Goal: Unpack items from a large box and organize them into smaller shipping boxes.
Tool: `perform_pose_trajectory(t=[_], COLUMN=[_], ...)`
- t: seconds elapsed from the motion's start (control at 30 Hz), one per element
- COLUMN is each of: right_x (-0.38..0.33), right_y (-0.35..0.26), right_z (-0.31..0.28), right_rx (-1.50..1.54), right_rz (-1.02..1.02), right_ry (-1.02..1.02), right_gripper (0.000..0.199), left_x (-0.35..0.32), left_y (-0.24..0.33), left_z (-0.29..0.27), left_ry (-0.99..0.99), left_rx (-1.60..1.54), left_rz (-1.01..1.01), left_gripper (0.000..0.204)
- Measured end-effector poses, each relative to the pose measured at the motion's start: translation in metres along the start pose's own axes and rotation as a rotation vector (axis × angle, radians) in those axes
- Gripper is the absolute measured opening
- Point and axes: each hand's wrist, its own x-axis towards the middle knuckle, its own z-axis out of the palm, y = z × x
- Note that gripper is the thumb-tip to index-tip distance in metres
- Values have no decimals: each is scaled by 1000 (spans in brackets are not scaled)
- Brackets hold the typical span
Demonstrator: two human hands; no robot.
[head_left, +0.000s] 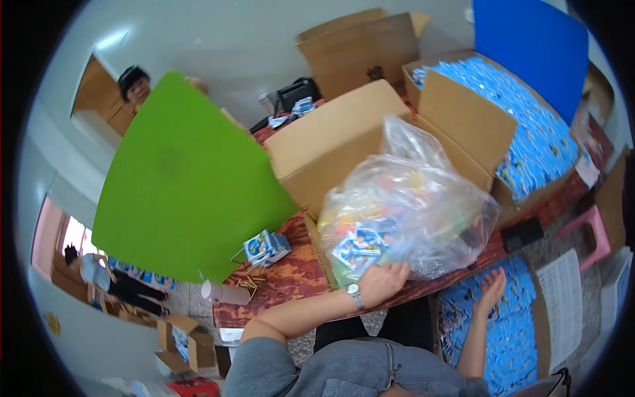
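A large clear plastic bag (423,205) bulges out of an open cardboard box (344,155) on the table before me. Through the film show colourful contents and a blue printed packet (365,245). At the near edge of the bag, my left hand (385,281), with a watch on its wrist, has its fingers curled on the plastic; the fingertips are partly hidden. My right hand (491,291) is held palm up with fingers apart, holding nothing. Beneath it a low box is filled with blue packets (489,337).
Left on the red-patterned table (284,281) are a small stack of blue packets (266,248), a pinkish cylinder (225,292) and a green panel (178,185). Another box of blue packets (516,119) stands far right, near a pink stool (593,231). Two people are at the left.
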Motion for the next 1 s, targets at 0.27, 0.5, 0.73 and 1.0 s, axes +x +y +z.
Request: perform_pose_trajectory(t=[0.27,0.5,0.73,1.0], right_x=[-49,-87,-100,-133], right_y=[-122,-163,-188,-196], right_z=[76,121,115,94], right_rx=[-218,-883,-857,-516], right_rz=[-549,-1046,-761,-543], right_ry=[-398,-659,-755,-741], right_gripper=[52,69,40,64], left_x=[-8,-26,-77,-177], left_y=[-9,-11,-21,-66], left_z=[29,42,3,-51], left_ry=[37,155,152,588], left_rx=[-327,-333,-223,-169], left_rz=[37,56,73,-7], left_gripper=[21,15,25,30])
